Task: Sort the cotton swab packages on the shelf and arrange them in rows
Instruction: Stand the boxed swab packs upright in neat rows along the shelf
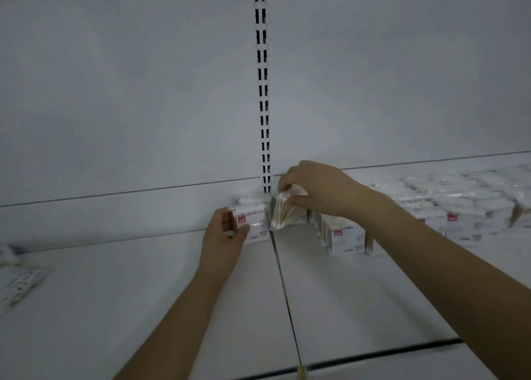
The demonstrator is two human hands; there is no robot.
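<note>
On the white shelf (143, 287), near the back wall, my left hand (222, 240) grips a small white cotton swab package (254, 221) with a red label, held upright. Just to its right my right hand (319, 190) pinches another swab package (286, 211), tilted, its wooden sticks showing through the clear side. Beside it stands a short row of upright packages (344, 237). Further right, many more packages (459, 204) lie and stand in a crowded group against the back.
A slotted upright (263, 92) runs down the back panel above the hands. A seam (283, 287) divides the shelf into two boards. At the far left edge lies another blurred package (17, 285). The shelf's front edge (373, 354) is near the bottom.
</note>
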